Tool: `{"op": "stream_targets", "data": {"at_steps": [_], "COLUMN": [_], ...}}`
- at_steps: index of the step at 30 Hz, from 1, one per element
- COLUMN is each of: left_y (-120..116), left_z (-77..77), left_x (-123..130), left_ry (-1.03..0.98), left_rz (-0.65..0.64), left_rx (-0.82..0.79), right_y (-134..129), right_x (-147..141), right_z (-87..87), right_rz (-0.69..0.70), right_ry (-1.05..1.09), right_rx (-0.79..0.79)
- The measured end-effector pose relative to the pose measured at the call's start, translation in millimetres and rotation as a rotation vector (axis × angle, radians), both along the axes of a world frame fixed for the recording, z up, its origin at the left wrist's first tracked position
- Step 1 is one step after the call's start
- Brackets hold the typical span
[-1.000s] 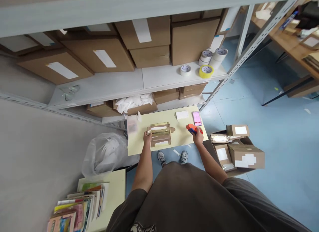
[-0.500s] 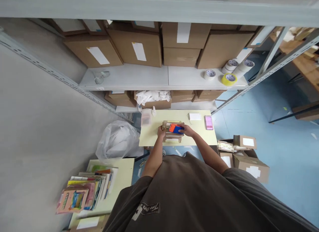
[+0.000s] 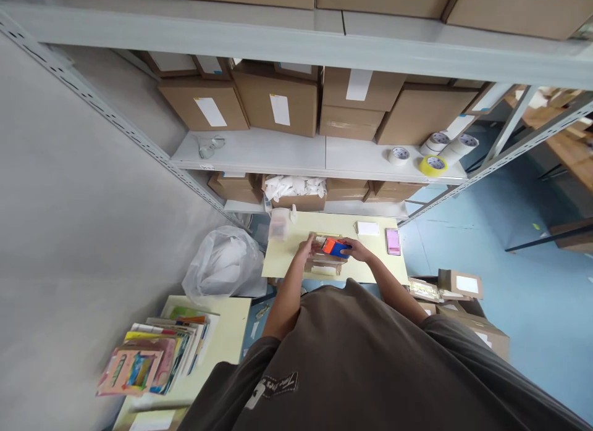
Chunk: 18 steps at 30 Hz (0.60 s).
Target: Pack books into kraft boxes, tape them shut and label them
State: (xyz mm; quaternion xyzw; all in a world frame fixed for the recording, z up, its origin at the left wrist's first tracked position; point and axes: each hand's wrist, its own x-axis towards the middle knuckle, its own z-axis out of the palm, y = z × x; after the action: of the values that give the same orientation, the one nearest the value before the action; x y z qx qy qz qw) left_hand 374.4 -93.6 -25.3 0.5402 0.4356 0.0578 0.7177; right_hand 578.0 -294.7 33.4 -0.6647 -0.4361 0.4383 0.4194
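My right hand [image 3: 356, 249] grips an orange-and-blue block-shaped object [image 3: 335, 247] by its blue end, with the orange end pointing left; its exact kind is too small to make out. Beneath it on the pale yellow table [image 3: 281, 265] lies a small brown cardboard box [image 3: 325, 270], its flaps spread out. My left hand [image 3: 306, 248] is at the left side of this box, fingers extended and somewhat blurred. I cannot tell whether they touch the cardboard.
A pinkish container [image 3: 278, 225], a white card stack [image 3: 367, 228] and a phone [image 3: 393, 241] with a pink screen are on the table. Behind stands a shelf [image 3: 273, 156] with cartons and tape rolls [image 3: 433, 165]. A white bag [image 3: 225, 261] and books [image 3: 152, 357] are left, cartons [image 3: 458, 285] right.
My left hand's fingers have straightened from a bent grip at the box's left edge. My right hand keeps hold of the orange-and-blue object. The whole view has shifted as my head moved.
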Motion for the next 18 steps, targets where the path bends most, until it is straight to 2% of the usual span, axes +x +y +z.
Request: {"op": "stream_targets", "data": {"at_steps": [3, 5, 9, 13, 18], "left_y": [2.8, 3.9, 7.6, 10.7, 6.3], "left_z": [5.9, 10.3, 18.0, 23.0, 22.3], "left_x": [6.2, 6.6, 1.6, -5.7, -12.0], "left_ry": [0.006, -0.031, -0.111, -0.142, -0.006], "left_rz": [-0.023, -0.012, 0.046, 0.107, 0.249], "left_rx": [-0.252, -0.242, -0.017, 0.165, 0.429], "right_y": [1.1, 1.0, -0.9, 0.2, 8.2], "right_x": [0.6, 0.8, 0.9, -0.5, 1.2], "right_z": [14.5, 23.0, 34.1, 38.6, 42.3], "right_rz": [0.012, 0.027, 0.057, 0.071, 0.08], "right_ry": [0.015, 0.019, 0.022, -0.066, -0.191], "right_rx": [-0.024, -0.046, -0.047, -0.046, -0.069]}}
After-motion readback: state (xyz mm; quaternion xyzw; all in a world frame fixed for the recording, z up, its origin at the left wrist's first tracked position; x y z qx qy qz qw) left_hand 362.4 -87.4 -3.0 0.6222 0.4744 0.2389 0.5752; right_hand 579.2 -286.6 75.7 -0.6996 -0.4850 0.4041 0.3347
